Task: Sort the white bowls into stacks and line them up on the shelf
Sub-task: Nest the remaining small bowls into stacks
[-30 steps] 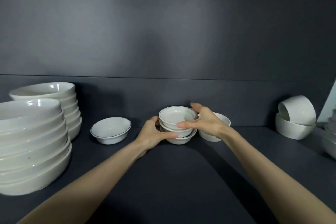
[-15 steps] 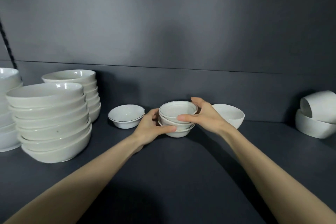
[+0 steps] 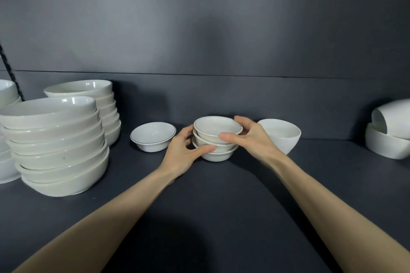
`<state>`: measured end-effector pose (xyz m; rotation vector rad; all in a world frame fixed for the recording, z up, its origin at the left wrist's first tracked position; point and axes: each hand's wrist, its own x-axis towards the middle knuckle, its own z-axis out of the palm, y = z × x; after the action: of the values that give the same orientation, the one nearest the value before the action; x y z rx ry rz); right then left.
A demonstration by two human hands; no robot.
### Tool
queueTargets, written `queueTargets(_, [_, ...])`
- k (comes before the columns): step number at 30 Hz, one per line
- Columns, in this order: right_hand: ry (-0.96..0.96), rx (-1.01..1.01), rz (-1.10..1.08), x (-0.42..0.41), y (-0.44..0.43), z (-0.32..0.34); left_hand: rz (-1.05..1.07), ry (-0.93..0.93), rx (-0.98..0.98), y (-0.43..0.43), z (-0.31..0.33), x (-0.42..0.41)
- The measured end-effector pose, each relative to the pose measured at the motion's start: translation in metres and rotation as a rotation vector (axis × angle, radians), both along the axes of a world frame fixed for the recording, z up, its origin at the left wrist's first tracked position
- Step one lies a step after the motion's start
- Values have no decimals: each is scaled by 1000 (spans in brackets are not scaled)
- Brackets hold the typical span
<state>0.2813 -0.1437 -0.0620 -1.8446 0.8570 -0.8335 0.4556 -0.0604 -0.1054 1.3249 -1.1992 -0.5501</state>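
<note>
A stack of three small rimmed white bowls stands on the dark shelf near its back wall. My left hand grips the stack's lower left side, thumb across the front. My right hand grips the top bowl from the right, thumb on its front rim. A single small bowl with a dark rim line sits just left of the stack. A plain deeper white bowl sits just behind my right hand.
Two tall stacks of wide white bowls, a front stack and a rear stack, fill the left. More bowls show at the left edge. At far right a bowl lies tilted inside another. A dark cord hangs at upper left.
The view has swung left, so the small stack and right-hand bowls sit further right in frame and more left stacks show. Both hands keep the same hold on the small stack.
</note>
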Motion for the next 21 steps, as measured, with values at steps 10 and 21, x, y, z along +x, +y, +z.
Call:
queueTargets(10, [-44, 20, 16, 2, -3, -2, 19, 43, -25, 0, -3, 0])
queueTargets(21, [-1, 5, 41, 2, -5, -5, 60, -169, 14, 13, 14, 8])
